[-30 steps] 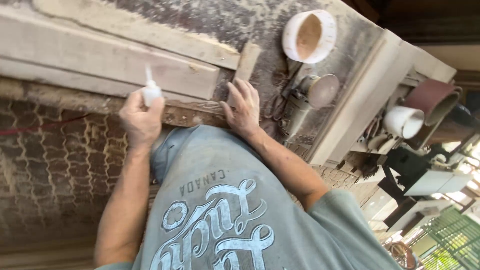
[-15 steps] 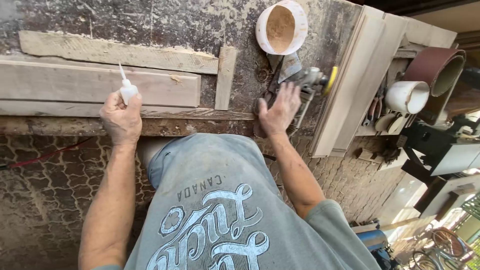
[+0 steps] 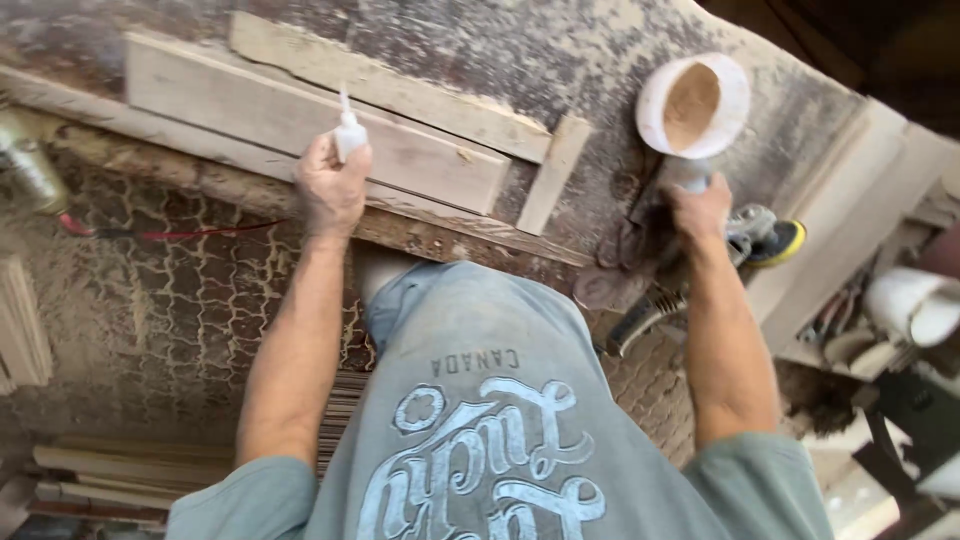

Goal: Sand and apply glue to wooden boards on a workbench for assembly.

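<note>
My left hand (image 3: 333, 188) is closed around a small white glue bottle (image 3: 349, 136), nozzle up, over the near edge of a long pale board (image 3: 260, 115) on the dusty workbench (image 3: 520, 45). My right hand (image 3: 700, 208) is up against a white bowl (image 3: 693, 105) of sawdust, its fingers wrapped on the bowl's lower wall. A sander with a yellow pad (image 3: 768, 240) lies just right of that hand. A short wood strip (image 3: 556, 172) lies between the two hands.
A second rough board (image 3: 390, 85) lies behind the first. A metal tool (image 3: 25, 170) with a red cable (image 3: 170, 235) sits at far left. Wood strips (image 3: 120, 470) are stacked on the paved floor. A white cup (image 3: 915, 305) stands among clutter at right.
My right hand left the sander and moved up to the white bowl. My left hand kept the glue bottle over the board. The view shifted left.
</note>
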